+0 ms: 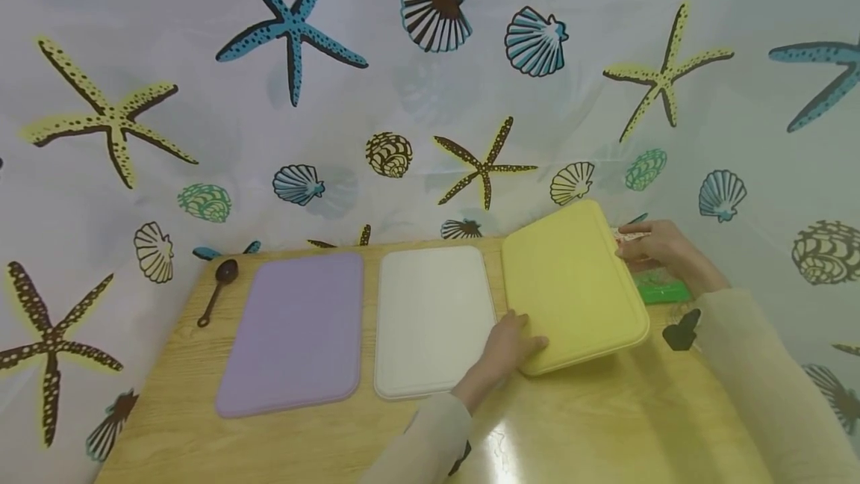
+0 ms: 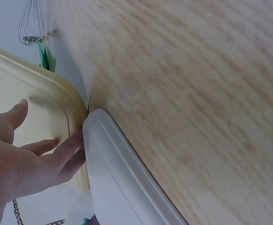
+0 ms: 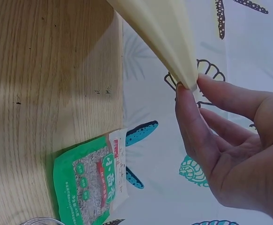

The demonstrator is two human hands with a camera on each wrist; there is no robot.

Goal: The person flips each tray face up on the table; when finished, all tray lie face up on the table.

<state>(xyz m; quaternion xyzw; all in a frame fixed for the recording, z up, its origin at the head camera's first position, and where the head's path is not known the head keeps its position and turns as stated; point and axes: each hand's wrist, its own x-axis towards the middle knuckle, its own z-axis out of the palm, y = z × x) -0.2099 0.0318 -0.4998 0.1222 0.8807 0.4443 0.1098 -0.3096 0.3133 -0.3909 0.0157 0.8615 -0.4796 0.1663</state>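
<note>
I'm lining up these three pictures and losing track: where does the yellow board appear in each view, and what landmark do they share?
Head: the yellow board is right of centre, tilted, beside the white board.
Left wrist: the yellow board is at the left.
Right wrist: the yellow board is at top middle, nearly edge-on.
Shared landmark: the wooden table, low in head, right in left wrist, left in right wrist.

white printed fabric backdrop [image 1: 376,95] behind a yellowish wood-grain tabletop [image 1: 289,447]
spotted blue, yellow and brown starfish [image 1: 291,23] and ribbed scallop shells [image 1: 536,42] pattern the cloth across the back and both sides; a bright white patch of reflected light [image 1: 499,448] shines on the tabletop's near part.
</note>
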